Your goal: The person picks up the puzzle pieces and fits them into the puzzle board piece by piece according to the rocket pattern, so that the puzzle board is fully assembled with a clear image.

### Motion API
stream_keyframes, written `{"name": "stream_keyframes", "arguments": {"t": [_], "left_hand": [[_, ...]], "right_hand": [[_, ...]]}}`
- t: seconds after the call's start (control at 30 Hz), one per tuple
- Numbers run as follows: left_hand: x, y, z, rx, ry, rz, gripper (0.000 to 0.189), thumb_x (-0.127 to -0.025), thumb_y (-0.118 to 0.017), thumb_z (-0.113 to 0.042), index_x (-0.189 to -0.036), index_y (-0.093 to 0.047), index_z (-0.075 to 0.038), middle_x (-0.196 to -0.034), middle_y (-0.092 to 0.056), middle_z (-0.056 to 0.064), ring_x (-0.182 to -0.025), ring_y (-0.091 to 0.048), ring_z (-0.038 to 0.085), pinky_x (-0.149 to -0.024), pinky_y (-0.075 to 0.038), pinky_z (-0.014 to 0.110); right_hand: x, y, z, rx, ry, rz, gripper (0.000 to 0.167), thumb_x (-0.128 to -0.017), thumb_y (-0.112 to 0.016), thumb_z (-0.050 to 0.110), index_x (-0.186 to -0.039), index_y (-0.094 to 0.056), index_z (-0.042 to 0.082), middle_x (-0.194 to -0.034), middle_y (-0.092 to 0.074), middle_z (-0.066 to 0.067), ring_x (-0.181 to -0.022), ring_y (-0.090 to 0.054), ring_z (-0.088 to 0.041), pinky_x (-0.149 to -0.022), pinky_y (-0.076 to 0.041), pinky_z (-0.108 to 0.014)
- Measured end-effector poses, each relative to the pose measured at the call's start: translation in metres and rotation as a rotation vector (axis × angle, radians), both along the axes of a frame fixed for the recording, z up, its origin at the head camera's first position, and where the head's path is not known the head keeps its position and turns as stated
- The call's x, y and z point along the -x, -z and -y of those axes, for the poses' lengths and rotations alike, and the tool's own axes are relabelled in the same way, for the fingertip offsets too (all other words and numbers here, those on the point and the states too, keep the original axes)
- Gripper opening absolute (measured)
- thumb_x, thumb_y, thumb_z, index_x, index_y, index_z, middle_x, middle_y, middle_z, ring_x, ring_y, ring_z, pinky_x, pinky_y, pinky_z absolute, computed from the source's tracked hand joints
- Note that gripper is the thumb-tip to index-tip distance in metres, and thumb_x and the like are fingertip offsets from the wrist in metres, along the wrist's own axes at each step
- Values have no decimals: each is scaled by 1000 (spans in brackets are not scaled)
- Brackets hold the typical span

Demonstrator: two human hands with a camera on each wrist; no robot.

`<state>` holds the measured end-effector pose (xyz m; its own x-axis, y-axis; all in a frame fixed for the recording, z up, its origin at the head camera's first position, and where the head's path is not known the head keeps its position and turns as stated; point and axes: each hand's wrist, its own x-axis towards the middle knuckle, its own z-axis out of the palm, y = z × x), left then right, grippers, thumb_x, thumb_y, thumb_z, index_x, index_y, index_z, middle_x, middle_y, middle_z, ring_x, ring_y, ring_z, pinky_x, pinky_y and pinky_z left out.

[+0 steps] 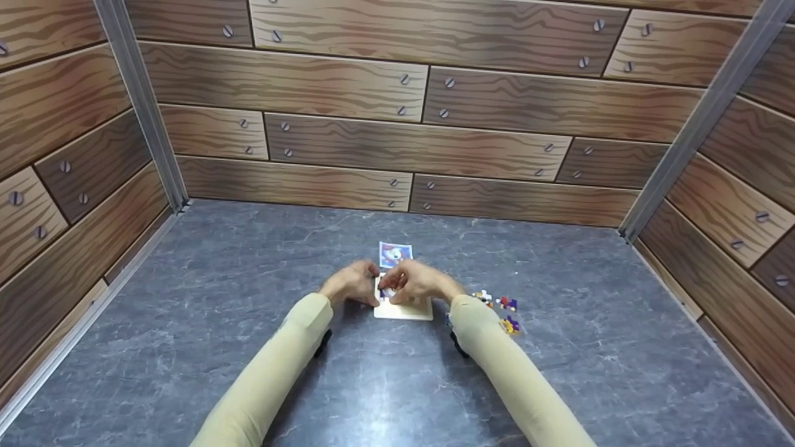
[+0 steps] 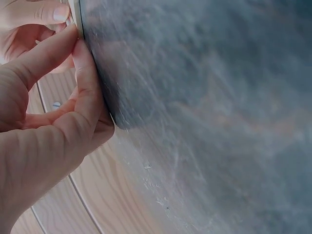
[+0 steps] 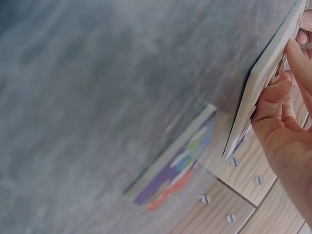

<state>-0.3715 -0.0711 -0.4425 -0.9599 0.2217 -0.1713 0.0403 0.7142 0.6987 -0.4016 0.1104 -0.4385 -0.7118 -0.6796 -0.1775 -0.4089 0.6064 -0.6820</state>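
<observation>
A pale puzzle board point(image 1: 404, 312) lies flat on the grey table, with a few coloured jigsaw pieces point(image 1: 389, 293) on its upper left part. My left hand point(image 1: 355, 280) is at the board's left edge, thumb and forefinger curled against it. In the left wrist view the left hand's fingertips point(image 2: 82, 48) meet right at that edge. Over the board my right hand point(image 1: 415, 280) bends its fingers down and pinches a small jigsaw piece against the surface, mostly hidden by the fingers. The right wrist view shows the right hand's fingers point(image 3: 275, 92) close on the board's face.
Behind the board lies a picture card point(image 1: 395, 255) in blue, red and white. Loose jigsaw pieces point(image 1: 509, 324) in purple, yellow, red and white are scattered to the right, partly behind the right sleeve point(image 1: 475, 316). Wood-patterned walls point(image 1: 298, 186) enclose the table on three sides.
</observation>
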Motion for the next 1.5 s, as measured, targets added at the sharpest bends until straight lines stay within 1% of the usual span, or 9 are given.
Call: {"name": "stream_keyframes", "arguments": {"t": [0.4, 0.6, 0.7, 0.8, 0.9, 0.97, 1.03, 1.2, 1.5], "left_hand": [[-1, 0, 1, 2, 8, -8, 63, -64, -85, -2, -121, -58, -3, -120, -60, 17, -102, -53, 24, -98, -46, 40], [-1, 0, 2, -17, 10, -11, 64, -63, -84, 0, -121, -58, -3, -120, -60, 17, -101, -53, 24, -97, -46, 40], [-1, 0, 1, -43, 9, 12, 63, -65, -83, 1, -122, -57, -2, -119, -60, 16, -96, -54, 21, -91, -49, 35], [0, 0, 1, -88, 5, 59, 62, -67, -81, 5, -123, -55, -1, -117, -61, 15, -85, -57, 18, -77, -51, 27], [1, 1, 1, -109, -1, 83, 62, -68, -80, 6, -124, -54, 0, -114, -61, 14, -80, -57, 16, -70, -50, 24], [1, 1, 1, -104, -3, 82, 62, -68, -81, 6, -124, -55, 0, -114, -61, 14, -82, -58, 17, -73, -50, 25], [1, 1, 1, -90, -1, 65, 62, -67, -82, 5, -123, -55, -1, -116, -61, 14, -88, -56, 18, -80, -50, 28], [1, 3, 1, -61, 6, 30, 62, -66, -83, 3, -121, -56, -1, -119, -61, 15, -96, -51, 20, -93, -48, 35], [0, 1, 0, -41, 4, 30, 62, -67, -83, 1, -122, -57, -3, -118, -61, 15, -97, -52, 22, -95, -47, 37]], "right_hand": [[0, 0, 1, -9, 5, -32, 37, -78, -74, -5, -114, -70, -1, -91, -66, -12, -75, -52, -9, -62, -43, -18], [0, 0, 1, -6, 34, -28, 37, -76, -73, -6, -113, -71, 0, -91, -67, -10, -77, -52, -9, -64, -44, -18], [0, 0, 1, -13, 33, -38, 37, -76, -73, -6, -113, -71, 0, -92, -68, -11, -76, -53, -8, -63, -44, -17], [1, 1, 1, -10, 27, -43, 36, -77, -73, -5, -112, -71, -1, -92, -70, -13, -73, -54, -6, -61, -44, -16], [2, 1, 0, -3, 29, -36, 34, -77, -75, -3, -111, -71, -2, -89, -70, -10, -69, -54, -4, -59, -45, -15], [2, 2, 0, 6, 38, -22, 34, -77, -76, -3, -110, -72, -2, -88, -70, -9, -68, -55, -4, -58, -45, -16], [1, 2, 0, 4, 36, -24, 34, -77, -75, -3, -110, -72, -2, -88, -70, -9, -68, -55, -4, -58, -45, -16], [0, 1, 1, 2, 28, -30, 33, -77, -73, -6, -110, -71, -4, -93, -71, -15, -71, -55, -6, -60, -45, -15], [1, 2, 1, -16, 60, -37, 31, -78, -72, -6, -108, -73, -1, -91, -72, -11, -71, -55, -6, -60, -45, -16]]}}
